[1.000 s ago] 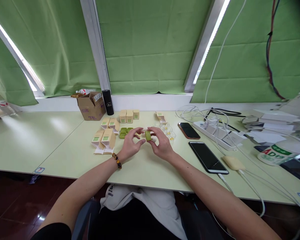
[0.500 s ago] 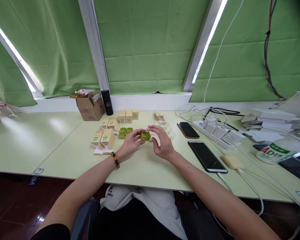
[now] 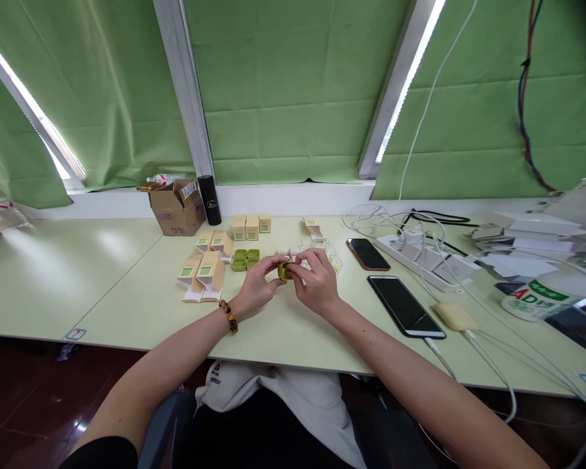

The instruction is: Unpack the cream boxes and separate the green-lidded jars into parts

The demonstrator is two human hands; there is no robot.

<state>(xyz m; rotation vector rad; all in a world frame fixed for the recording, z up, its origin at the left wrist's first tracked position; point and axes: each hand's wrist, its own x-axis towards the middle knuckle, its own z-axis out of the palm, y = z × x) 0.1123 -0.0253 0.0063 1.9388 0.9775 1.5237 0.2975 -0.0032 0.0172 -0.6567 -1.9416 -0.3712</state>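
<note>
Between my hands, just above the table, is a small olive-green cup (image 3: 284, 271), partly covered by fingers. My left hand (image 3: 256, 285) is closed on its left side, thumb in front and fingers behind. The fingers of my right hand (image 3: 317, 284) pinch at the cup's right rim; whether they hold anything besides the rim is hidden. Left of the cup, several matching green cups (image 3: 246, 258) stand in a cluster. Small white pieces (image 3: 288, 251) and clear round pieces (image 3: 334, 264) lie behind my right hand, partly covered.
Small open beige boxes (image 3: 211, 271) stand at left, with closed beige boxes (image 3: 252, 227) behind. A cardboard box (image 3: 178, 212) and black cylinder (image 3: 209, 200) are farther back. At right lie two phones (image 3: 404, 305), a power strip (image 3: 422, 262), tangled cables and a white bottle (image 3: 537, 296).
My right hand has moved left onto the cup and its fingers have closed at the rim. The cup has tilted and shows less of its inside.
</note>
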